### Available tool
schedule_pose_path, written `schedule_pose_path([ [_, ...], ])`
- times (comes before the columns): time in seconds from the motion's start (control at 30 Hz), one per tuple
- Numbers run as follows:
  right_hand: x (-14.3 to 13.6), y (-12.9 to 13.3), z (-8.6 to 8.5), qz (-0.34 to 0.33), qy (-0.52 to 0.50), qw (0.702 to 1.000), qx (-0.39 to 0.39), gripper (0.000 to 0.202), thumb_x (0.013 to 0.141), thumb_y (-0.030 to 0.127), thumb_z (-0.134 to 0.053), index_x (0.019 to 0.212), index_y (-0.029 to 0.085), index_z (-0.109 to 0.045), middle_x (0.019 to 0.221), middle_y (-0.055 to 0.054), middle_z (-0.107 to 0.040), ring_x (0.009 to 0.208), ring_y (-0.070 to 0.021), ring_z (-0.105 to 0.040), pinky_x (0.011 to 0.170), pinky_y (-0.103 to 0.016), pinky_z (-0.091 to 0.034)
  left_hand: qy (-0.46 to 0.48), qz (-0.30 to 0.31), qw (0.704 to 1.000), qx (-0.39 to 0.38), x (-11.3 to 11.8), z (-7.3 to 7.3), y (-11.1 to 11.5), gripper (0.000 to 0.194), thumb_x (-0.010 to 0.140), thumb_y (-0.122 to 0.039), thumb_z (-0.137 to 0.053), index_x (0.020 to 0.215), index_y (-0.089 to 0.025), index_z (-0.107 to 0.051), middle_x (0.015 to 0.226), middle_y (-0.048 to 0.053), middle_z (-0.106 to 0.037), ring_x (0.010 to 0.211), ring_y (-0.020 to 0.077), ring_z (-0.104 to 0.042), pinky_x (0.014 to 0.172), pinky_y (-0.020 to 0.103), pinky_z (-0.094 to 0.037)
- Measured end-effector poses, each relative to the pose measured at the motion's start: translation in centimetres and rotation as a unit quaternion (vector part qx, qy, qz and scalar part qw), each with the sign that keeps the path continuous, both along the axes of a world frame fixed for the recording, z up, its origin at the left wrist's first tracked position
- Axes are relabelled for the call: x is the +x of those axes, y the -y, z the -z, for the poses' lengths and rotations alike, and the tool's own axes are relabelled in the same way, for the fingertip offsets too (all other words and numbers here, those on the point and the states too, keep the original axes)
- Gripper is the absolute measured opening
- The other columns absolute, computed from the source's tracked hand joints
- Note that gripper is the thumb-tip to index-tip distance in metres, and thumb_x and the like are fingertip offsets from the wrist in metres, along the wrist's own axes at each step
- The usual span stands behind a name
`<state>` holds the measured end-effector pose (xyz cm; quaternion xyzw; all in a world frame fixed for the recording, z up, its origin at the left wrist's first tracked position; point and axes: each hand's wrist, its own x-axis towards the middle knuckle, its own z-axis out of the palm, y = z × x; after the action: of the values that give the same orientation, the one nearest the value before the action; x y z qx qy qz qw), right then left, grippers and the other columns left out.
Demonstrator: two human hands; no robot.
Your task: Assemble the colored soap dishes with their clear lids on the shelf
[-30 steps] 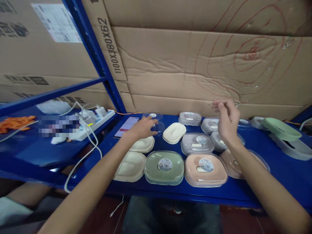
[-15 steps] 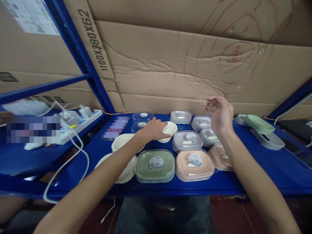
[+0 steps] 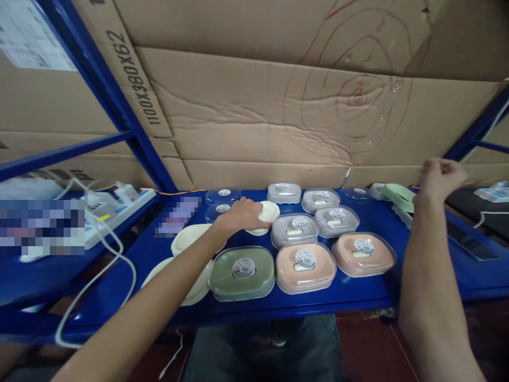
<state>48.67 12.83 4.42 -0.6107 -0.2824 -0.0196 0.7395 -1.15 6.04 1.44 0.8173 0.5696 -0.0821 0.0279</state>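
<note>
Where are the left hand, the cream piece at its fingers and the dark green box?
Left hand (image 3: 245,213): head view, on the back of the hand.
Cream piece (image 3: 269,211): head view, on the part the hand leaves showing.
Dark green box (image 3: 243,269): head view, on its round label.

Brown cardboard wall (image 3: 222,127), reddish floor (image 3: 369,350)

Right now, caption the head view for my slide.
Left hand at a small cream piece, right hand raised near a pale green tray.

From here I read "1100X380X62" on the cardboard (image 3: 134,87) above the surface's (image 3: 374,220) back left corner; the boxes' (image 3: 264,269) labels (image 3: 306,259) are illegible.
</note>
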Motion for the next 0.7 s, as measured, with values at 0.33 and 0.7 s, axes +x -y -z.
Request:
schedule_pose_path([
  [0.33, 1.2, 0.2, 9.4, 0.060, 0.107, 0.973, -0.197, 0.056, 0.049, 0.003, -0.088, 0.045, 0.027, -0.038, 0.087, -0.011, -0.060, 0.126, -0.0443, -0.046, 0.110, -0.075, -0.020, 0.006, -0.013, 1.000, 0.015, 0.0, 0.3, 0.4, 0.074, 0.083, -0.064, -0.071, 0.139, -0.015, -0.071, 0.133, 0.023, -0.076, 0.131, 0.0432, -0.068, 0.106, 0.049, -0.054],
  [0.7, -0.4, -0.8, 5.9, 0.086, 0.239, 0.965, -0.058, 0.029, 0.067, 0.008, -0.090, 0.075, 0.027, -0.069, 0.104, -0.021, -0.077, 0.116, -0.0421, -0.070, 0.110, -0.060, -0.042, 0.176, -0.077, 0.975, 0.109, -2.6, -1.3, 0.5, 0.062, 0.084, -0.061, -0.070, 0.132, -0.022, -0.069, 0.122, 0.014, -0.079, 0.127, 0.0427, -0.067, 0.106, 0.051, -0.053],
])
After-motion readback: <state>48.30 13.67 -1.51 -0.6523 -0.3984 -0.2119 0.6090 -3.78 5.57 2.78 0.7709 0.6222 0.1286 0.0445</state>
